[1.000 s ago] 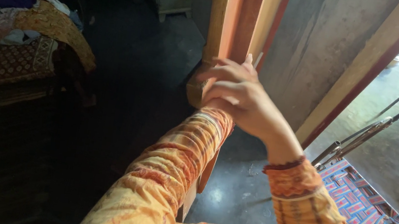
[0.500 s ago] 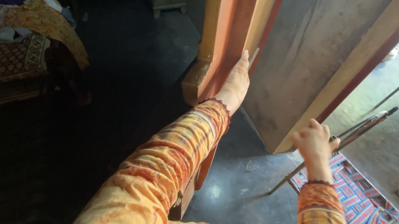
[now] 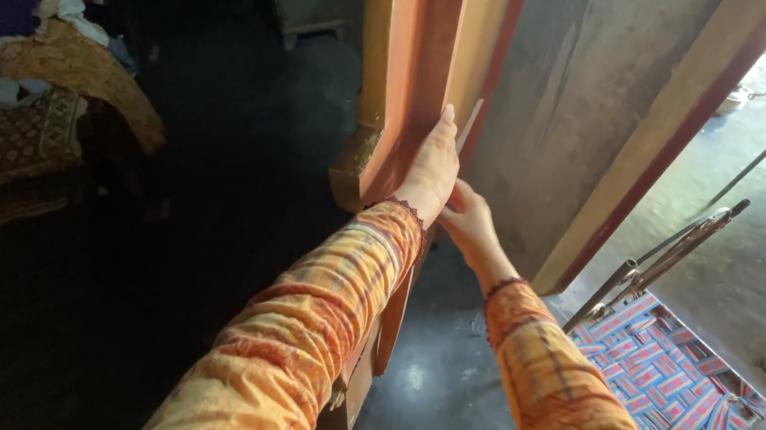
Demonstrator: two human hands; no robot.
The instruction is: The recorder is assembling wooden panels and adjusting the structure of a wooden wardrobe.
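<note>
While both orange-sleeved arms stretch forward, the left hand lies flat, fingers straight, against the edge of the upright orange wooden plank — gripping nothing. Just beside it, the right hand curls loosely near the plank's lower edge; I cannot tell whether it holds anything. Beyond stands the grey concrete wall.
</note>
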